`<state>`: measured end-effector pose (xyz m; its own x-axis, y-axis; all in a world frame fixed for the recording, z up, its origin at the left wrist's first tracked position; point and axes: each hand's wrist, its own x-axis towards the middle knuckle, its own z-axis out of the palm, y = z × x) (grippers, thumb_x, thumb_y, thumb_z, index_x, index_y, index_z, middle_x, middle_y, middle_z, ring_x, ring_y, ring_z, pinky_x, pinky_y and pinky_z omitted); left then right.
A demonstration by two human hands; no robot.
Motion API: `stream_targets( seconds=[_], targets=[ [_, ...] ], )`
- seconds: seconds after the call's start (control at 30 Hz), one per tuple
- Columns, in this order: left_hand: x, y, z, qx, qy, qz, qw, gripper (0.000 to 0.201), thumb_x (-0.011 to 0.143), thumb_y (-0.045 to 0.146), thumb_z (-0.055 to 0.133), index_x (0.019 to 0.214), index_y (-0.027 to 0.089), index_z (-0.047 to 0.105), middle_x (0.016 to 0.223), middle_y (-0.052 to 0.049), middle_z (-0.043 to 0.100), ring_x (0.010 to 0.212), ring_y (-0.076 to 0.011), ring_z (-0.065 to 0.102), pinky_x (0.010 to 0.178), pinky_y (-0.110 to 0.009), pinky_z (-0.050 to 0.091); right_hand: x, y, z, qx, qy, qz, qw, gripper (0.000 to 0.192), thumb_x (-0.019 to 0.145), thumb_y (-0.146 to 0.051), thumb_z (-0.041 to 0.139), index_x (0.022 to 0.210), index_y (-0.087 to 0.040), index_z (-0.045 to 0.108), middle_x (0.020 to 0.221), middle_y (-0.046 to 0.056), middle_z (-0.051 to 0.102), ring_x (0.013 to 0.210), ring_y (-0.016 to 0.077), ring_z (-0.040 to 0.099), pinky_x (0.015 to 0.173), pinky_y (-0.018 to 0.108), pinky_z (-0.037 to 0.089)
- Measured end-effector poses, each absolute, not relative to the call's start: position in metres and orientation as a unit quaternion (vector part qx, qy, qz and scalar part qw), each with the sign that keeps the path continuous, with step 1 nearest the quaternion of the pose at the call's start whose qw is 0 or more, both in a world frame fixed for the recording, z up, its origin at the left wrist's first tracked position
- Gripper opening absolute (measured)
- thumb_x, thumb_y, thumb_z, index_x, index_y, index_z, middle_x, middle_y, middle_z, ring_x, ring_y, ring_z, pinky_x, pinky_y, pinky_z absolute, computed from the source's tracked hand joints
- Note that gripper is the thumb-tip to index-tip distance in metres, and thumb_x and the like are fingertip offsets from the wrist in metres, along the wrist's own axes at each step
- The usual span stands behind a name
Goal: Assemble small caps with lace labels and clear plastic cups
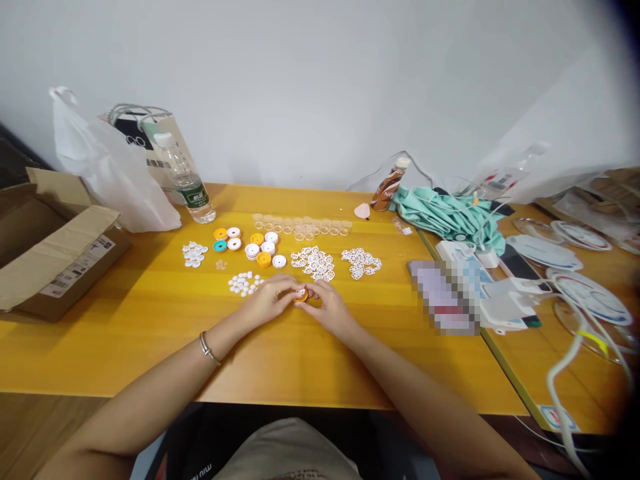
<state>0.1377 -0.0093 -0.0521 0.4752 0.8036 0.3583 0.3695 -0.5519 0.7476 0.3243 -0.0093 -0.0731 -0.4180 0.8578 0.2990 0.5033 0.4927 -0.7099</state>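
A small orange round piece (pixel 301 294) with white on its top is pinched between both hands, just above the table. My left hand (pixel 271 297) grips it from the left with closed fingers. From the right, my right hand (pixel 329 307) holds its other side with thumb and fingertips. Beyond the hands lie white openwork pieces in one pile (pixel 314 263) and a second pile (pixel 361 263). Small white caps (pixel 244 283) are scattered left of my left hand. Round orange, white and teal cups (pixel 264 259) sit behind them, and clear rings (pixel 303 227) stand in rows further back.
An open cardboard box (pixel 75 253) and a water bottle (pixel 193 190) stand at left. White discs (pixel 194 254) lie nearby. A brown bottle (pixel 390 185), a teal folded umbrella (pixel 450 213), a blurred phone-like object (pixel 440 293) and white cables (pixel 560 380) occupy the right.
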Motion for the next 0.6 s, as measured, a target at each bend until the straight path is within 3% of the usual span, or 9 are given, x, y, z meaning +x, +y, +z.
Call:
stream_targets(
  seconds=[0.4,0.6],
  targets=[
    [0.1377,-0.0132,-0.0452,0.819,0.366,0.345,0.275,0.020,0.089,0.027,0.051,0.100,0.019,0.064,0.094,-0.007,0.067,0.089,-0.0180,0.061,0.083,-0.033,0.048,0.3232,-0.0094,-0.0733,-0.425,-0.803,0.263,0.325,0.016,0.077,-0.030,0.066,0.089,-0.020,0.063,0.079,0.003,0.056,0.079,0.0181,0.053,0.073,0.032,0.044],
    [0.1325,-0.0120,-0.0508,0.817,0.373,0.347,0.269,0.035,0.085,0.029,0.056,0.120,0.021,0.055,0.107,-0.008,0.065,0.099,-0.0197,0.060,0.089,-0.036,0.047,0.3244,-0.0090,-0.0741,-0.425,-0.797,0.276,0.329,0.022,0.076,-0.029,0.067,0.095,-0.019,0.064,0.080,0.003,0.056,0.079,0.0182,0.053,0.073,0.033,0.045]
  ],
)
